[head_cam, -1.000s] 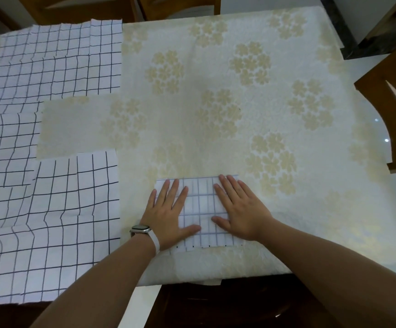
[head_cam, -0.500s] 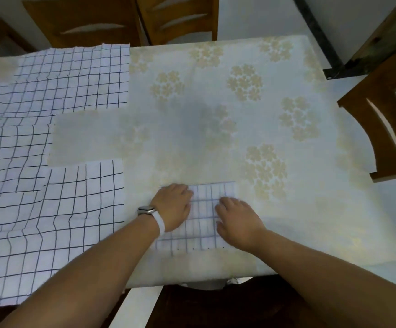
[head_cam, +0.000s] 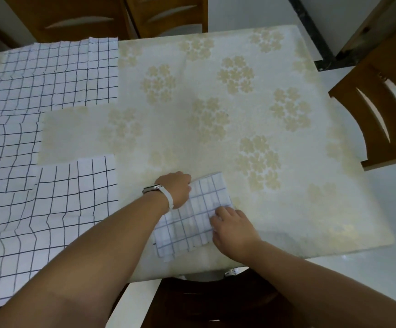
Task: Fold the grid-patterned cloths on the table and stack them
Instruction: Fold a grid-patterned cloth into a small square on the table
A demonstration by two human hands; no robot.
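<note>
A small folded white cloth with a blue grid (head_cam: pixel 192 216) lies near the table's front edge, turned at a slant. My left hand (head_cam: pixel 176 189), a white watch band on its wrist, grips the cloth's upper left corner with curled fingers. My right hand (head_cam: pixel 233 224) pinches its right edge. Unfolded grid cloths lie spread flat on the left: one at the near left (head_cam: pixel 50 209), one at the far left (head_cam: pixel 62 74), and one at the left edge (head_cam: pixel 5 143) between them.
The table wears a cream cloth with tan flower clusters (head_cam: pixel 216 119). Wooden chairs stand behind the table (head_cam: pixel 168 15) and at the right (head_cam: pixel 379 110). A dark chair seat (head_cam: pixel 216 301) sits below the front edge.
My hands were flat on the folded cloth; they have curled and gripped it. The cloth has turned from square to slanted, and my view has pulled back from the table.
</note>
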